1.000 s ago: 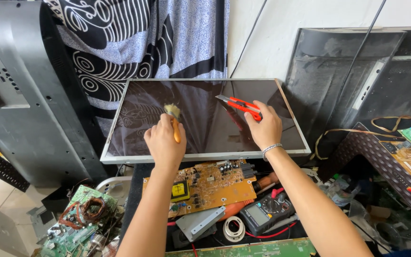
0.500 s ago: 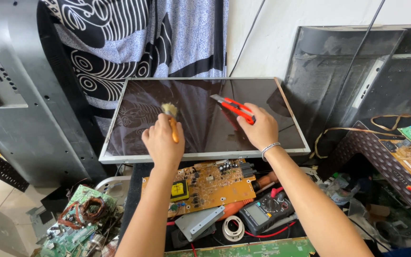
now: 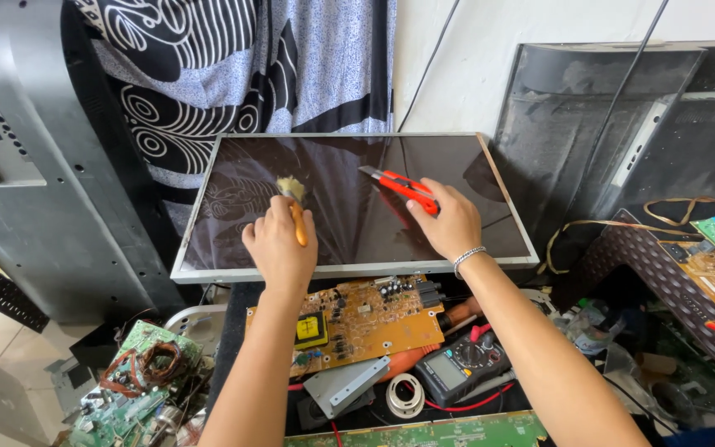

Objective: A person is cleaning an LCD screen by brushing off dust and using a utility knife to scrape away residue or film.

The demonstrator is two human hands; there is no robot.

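Brush and cutter over a glossy dark panel
Left hand (image 3: 279, 248) gripped a bristly orange-handled brush (image 3: 294, 207) on the flat rectangular screen panel (image 3: 349, 207); at 3 o'clock, right hand (image 3: 450, 222) clasped a red utility knife (image 3: 400, 188).

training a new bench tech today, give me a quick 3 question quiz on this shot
1. True or false: the left hand holds a small brush with an orange handle over the dark screen panel.
2. Which tool is in the right hand? A. a screwdriver B. a red utility knife C. pliers
3. What lies on the bench just below the panel's lower edge, between the two forearms?

Key
1. True; its bristles rest on the panel.
2. B, the red utility knife, blade end pointing up and left over the panel.
3. An orange circuit board, with a grey multimeter to its lower right.
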